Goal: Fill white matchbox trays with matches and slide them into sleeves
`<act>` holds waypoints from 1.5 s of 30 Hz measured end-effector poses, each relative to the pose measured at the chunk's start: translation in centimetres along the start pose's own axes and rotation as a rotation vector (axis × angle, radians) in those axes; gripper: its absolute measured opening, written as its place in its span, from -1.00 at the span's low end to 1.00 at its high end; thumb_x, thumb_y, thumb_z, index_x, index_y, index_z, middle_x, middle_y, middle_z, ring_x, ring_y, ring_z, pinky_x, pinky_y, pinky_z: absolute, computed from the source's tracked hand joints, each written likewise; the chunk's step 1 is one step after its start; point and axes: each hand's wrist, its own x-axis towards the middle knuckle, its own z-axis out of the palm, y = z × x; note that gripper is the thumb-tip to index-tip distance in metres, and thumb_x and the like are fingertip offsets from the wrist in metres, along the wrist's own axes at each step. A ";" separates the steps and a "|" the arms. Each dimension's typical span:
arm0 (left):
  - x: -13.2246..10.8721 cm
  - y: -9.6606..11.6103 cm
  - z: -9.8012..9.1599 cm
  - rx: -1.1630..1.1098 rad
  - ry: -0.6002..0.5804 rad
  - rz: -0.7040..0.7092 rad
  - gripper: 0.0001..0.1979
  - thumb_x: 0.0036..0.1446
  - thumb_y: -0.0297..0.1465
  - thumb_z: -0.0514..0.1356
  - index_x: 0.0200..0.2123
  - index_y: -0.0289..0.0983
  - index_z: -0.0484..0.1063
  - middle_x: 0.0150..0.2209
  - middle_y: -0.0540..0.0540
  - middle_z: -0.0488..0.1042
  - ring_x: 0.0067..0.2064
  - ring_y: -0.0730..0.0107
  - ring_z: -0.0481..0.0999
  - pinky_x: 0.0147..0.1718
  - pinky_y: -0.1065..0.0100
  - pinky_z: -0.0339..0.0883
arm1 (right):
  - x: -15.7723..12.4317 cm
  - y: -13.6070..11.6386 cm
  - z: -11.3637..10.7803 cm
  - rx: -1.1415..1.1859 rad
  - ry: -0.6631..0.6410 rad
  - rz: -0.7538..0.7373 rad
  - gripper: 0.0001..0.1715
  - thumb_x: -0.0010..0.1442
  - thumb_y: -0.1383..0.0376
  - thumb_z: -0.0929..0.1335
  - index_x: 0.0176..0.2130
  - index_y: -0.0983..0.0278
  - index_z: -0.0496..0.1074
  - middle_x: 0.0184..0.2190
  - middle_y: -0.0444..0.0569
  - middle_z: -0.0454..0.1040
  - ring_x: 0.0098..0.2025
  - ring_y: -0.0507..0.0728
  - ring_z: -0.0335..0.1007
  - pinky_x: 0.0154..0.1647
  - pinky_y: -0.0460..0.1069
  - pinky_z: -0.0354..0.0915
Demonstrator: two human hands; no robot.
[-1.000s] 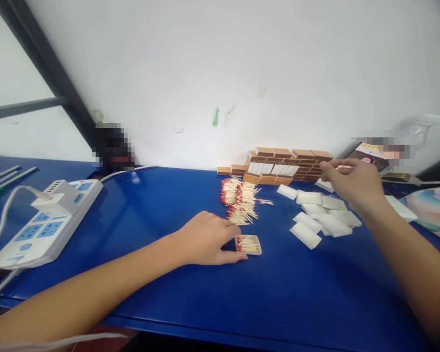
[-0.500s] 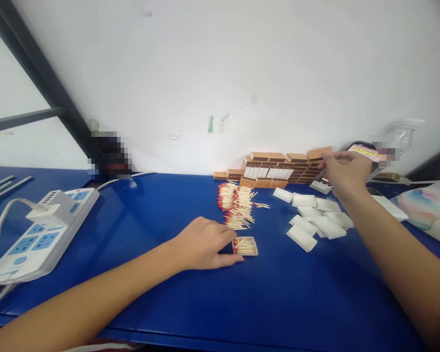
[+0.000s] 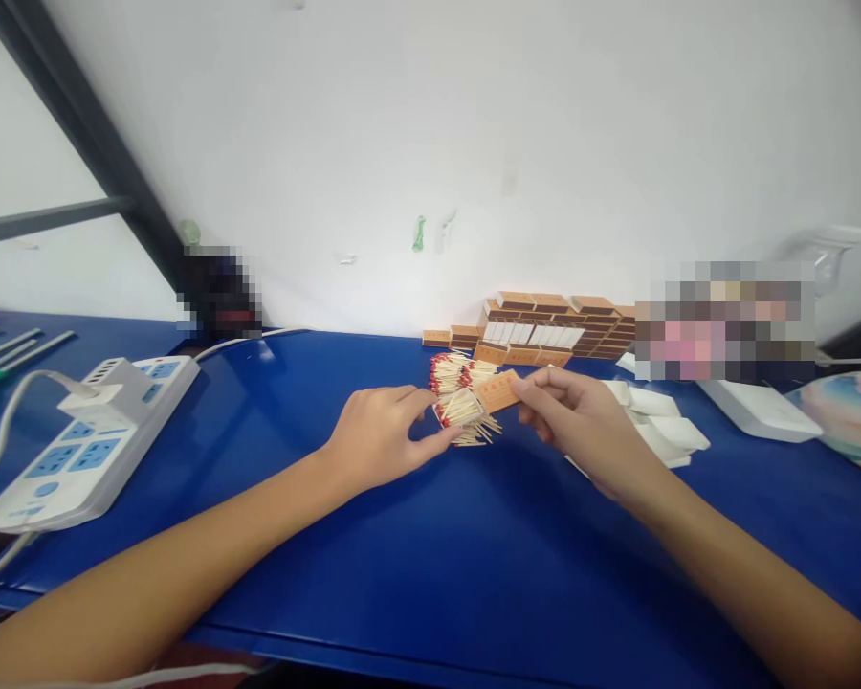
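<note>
One blue table (image 3: 474,574) carries everything. White power strip (image 3: 93,431) sits far left, with a cable plugged in. Stack of brown matchboxes (image 3: 560,330) stands at the back against the wall, some white tray ends showing in its middle. Heap of empty white trays (image 3: 664,421) lies right of centre, partly behind the right hand (image 3: 581,421). Left hand (image 3: 377,435) reaches in from the left, and the two hands nearly meet mid-table. Loose matches (image 3: 451,371), red heads, lie in a pile just behind the fingers.

Right grip: thumb and fingers pinched on a brown sleeve (image 3: 497,390), held tilted above the table. Left grip: fingertips closed on a filled match tray (image 3: 461,409), just beside the sleeve's near end, over the pile's near edge. Cannot tell whether tray and sleeve touch.

Step in hand looks like mating tray and sleeve. Done well, probably:
- keep the tray level so no sticks spill
- square its end to the sleeve mouth
- pinch the sleeve by its edges, not its broad faces, so it stays open
- push straight and slow
</note>
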 end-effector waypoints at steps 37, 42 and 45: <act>0.4 0.0 -0.2 -0.561 -0.117 -0.083 -0.61 0.09 -0.12 0.47 -0.09 -0.19 0.59 -0.24 0.05 0.65 -0.41 0.57 0.53 -0.41 0.52 0.38 | -1.8 0.3 0.7 0.120 -0.461 -0.006 -0.38 0.47 -0.10 0.22 0.28 0.21 0.28 -0.33 -0.06 0.50 -0.44 0.06 0.49 -0.62 -0.11 0.29; 0.3 -0.1 -0.4 -0.753 -0.201 -0.168 -0.28 -0.19 -0.09 0.59 0.03 -0.23 0.50 -0.32 0.07 0.59 -0.48 0.58 0.46 -0.44 0.51 0.39 | -3.9 -0.5 1.8 0.124 -0.666 0.037 -0.38 0.52 -0.07 0.17 0.37 0.18 0.16 -0.25 -0.04 0.52 -0.40 0.03 0.46 -0.55 -0.12 0.30; 0.3 -0.1 -0.4 -0.777 -0.247 -0.163 -0.33 -0.20 -0.09 0.59 -0.04 -0.24 0.54 -0.39 0.08 0.54 -0.50 0.59 0.41 -0.46 0.52 0.36 | -4.5 -1.0 2.1 0.123 -0.705 0.009 -0.39 0.53 -0.04 0.17 0.38 0.19 0.17 -0.27 -0.06 0.51 -0.41 -0.01 0.41 -0.51 -0.13 0.31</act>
